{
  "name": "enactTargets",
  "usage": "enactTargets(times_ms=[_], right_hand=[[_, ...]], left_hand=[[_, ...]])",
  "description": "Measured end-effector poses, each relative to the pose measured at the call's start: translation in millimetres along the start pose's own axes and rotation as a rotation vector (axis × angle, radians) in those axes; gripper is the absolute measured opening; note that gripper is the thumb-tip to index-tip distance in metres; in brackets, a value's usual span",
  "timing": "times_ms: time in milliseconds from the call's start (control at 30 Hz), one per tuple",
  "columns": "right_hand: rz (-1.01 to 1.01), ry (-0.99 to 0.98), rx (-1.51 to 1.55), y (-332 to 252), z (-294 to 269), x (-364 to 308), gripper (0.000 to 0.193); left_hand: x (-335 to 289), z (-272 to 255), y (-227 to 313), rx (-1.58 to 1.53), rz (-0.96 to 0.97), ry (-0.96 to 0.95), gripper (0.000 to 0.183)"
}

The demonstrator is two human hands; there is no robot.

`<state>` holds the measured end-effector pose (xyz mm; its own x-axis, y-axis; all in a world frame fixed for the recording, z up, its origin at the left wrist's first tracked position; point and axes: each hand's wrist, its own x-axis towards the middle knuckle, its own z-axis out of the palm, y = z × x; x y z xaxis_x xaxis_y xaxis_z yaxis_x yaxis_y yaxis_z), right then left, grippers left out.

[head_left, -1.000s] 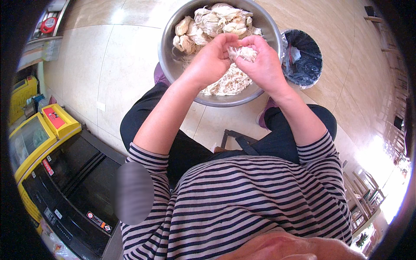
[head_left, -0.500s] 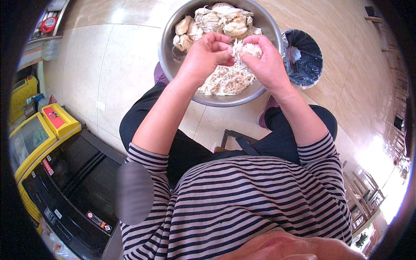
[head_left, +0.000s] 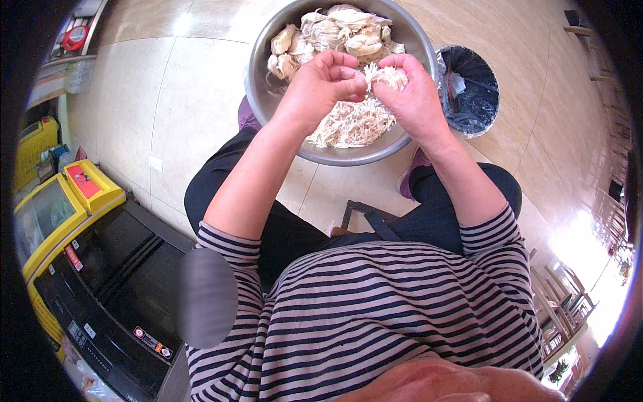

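Over the steel bowl [head_left: 362,159], right hand [head_left: 416,100] cupping a clump of pale shreds [head_left: 392,79], thumb across it; left hand [head_left: 318,92] curls inward, its fingertip grip impossible to tell.

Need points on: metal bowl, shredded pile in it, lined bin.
Metal bowl [head_left: 415,45], head view: upper-right inner wall.
Shredded pile [head_left: 351,126], head view: middle.
Lined bin [head_left: 478,84], head view: dark liner inside.

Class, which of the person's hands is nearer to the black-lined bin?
Right. The right hand is over the metal basin, just left of the bin; the left hand is farther left, beyond the right one.
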<state>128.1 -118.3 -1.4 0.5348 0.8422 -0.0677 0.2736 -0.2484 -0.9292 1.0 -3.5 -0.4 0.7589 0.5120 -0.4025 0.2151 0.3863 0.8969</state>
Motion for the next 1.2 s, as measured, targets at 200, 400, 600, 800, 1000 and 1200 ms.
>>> enactTargets(times_ms=[200,400,600,800,1000,1200], right_hand=[[0.034,-0.035,0.023,3.4,-0.2,-0.7,0.031],[0.025,-0.031,0.144,5.0,2.0,-0.7,0.031],[0.057,-0.028,0.058,2.7,-1.7,-1.8,0.030],[0.069,-0.012,0.103,5.6,-1.4,0.6,0.031],[0.062,-0.039,0.072,3.7,-1.9,-1.0,0.032],[0.073,-0.011,0.096,1.7,-3.2,-0.3,0.032]], left_hand=[[-0.4,0.6,-1.6,0.023,0.008,0.015,0.029],[2.2,-0.9,-3.2,0.010,0.025,0.055,0.027],[-0.5,0.3,-1.1,0.026,0.018,0.034,0.029],[0.2,0.7,-0.9,-0.054,0.020,0.053,0.030],[0.6,-1.6,-2.4,0.032,0.020,0.015,0.033],[1.6,-2.2,-1.8,-0.024,0.020,0.083,0.034]])
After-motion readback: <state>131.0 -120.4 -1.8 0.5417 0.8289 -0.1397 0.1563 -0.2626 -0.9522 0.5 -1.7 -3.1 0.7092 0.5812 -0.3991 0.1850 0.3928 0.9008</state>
